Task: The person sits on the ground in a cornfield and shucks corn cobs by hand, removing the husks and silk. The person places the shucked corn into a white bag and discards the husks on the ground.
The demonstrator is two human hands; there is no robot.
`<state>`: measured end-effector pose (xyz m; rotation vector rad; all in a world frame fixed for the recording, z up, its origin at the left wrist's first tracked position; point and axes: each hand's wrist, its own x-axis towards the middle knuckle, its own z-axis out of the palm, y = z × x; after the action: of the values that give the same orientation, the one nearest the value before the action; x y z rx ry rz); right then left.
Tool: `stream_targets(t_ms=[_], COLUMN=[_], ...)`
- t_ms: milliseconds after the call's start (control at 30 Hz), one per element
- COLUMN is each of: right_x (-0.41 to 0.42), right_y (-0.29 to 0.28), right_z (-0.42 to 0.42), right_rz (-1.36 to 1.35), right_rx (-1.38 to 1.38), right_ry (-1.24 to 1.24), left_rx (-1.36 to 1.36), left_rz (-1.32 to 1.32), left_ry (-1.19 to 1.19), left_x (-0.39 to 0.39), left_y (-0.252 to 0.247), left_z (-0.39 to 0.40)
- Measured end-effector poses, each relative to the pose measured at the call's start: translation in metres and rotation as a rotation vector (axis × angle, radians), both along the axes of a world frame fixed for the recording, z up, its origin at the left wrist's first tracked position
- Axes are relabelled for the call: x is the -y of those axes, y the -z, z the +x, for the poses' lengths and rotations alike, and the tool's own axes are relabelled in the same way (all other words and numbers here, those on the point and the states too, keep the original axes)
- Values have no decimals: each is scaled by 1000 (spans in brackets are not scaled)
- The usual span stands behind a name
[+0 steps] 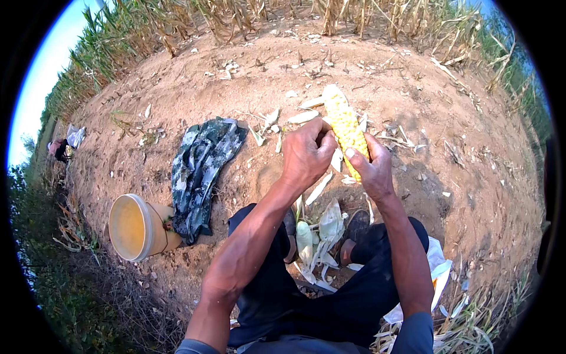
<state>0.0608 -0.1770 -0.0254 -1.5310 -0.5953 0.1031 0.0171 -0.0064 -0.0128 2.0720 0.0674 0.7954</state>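
A husked yellow ear of corn (344, 126) is held up in front of me, its pale end pointing away. My right hand (376, 166) grips its near part, with the thumb lying along the kernels. Fingers curled, my left hand (308, 152) is against or very close to the ear's left side; whether it pinches anything is hidden. On the soil between my shoes lies an ear still in its husk (304, 241), beside loose pale husks (331, 225). More husk leaves (304, 117) are scattered beyond my hands.
At my left, a pale plastic bucket (166, 228) lies tipped on its side, touching a camouflage garment (199, 163). A white sack (437, 265) is by my right leg. Dry corn stalks (331, 17) stand across the far edge. Far left are a white bag (75, 136) and dark items.
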Motion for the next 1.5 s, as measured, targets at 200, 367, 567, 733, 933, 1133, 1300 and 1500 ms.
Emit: stream_targets(t_ms=[200,367,567,733,933,1133,1300,1500], right_x=[0,5,4,-2,-15,-2,6,-5], right_y=[1,0,-8,0,7,-15,-13,-10], right_z=[-1,1,-2,0,2,-4,0,-4], right_rz=[40,57,224,182,120,-31,48,-192], right_rx=[-38,-132,-253,-285,-112,-111,-154,-104], right_ry=[-31,-90,-107,-185,-51,59,-6,-277], left_rx=[-4,-31,-108,-190,-72,-130,-49,-23], left_rz=[-23,-6,-539,-984,-1378,-1566,-1611,-1573], left_ry=[-4,-95,107,535,509,685,581,598], left_x=[0,-5,-15,10,26,14,6,-7], left_y=[-6,0,9,12,9,2,2,7], left_z=[-4,0,11,13,29,25,27,30])
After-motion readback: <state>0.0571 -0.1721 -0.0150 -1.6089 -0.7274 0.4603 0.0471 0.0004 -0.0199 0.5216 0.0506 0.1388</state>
